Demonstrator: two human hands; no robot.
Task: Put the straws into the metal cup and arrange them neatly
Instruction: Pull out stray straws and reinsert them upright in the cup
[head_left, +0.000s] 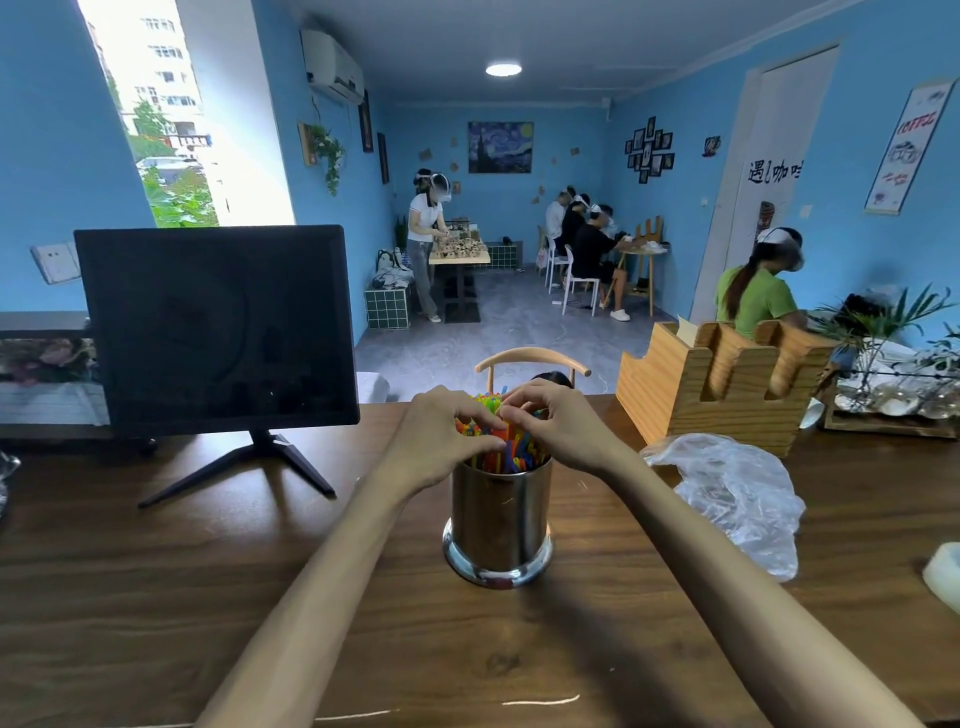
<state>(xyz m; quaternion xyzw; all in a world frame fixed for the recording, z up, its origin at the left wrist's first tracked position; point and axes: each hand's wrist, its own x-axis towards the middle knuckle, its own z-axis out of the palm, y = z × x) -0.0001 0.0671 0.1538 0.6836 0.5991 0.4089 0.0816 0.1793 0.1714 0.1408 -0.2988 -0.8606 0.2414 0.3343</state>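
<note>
step: arranging, straws already in metal cup, mid-worktop | left hand, right hand: fingers curled round straw tops | next: level, bunch tips evenly

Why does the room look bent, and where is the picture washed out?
Head view: the wide-angle lens bows the walls and stretches the forearms; the window is blown out white; the metal cup shows glare at its base; the hands stay sharp.
</note>
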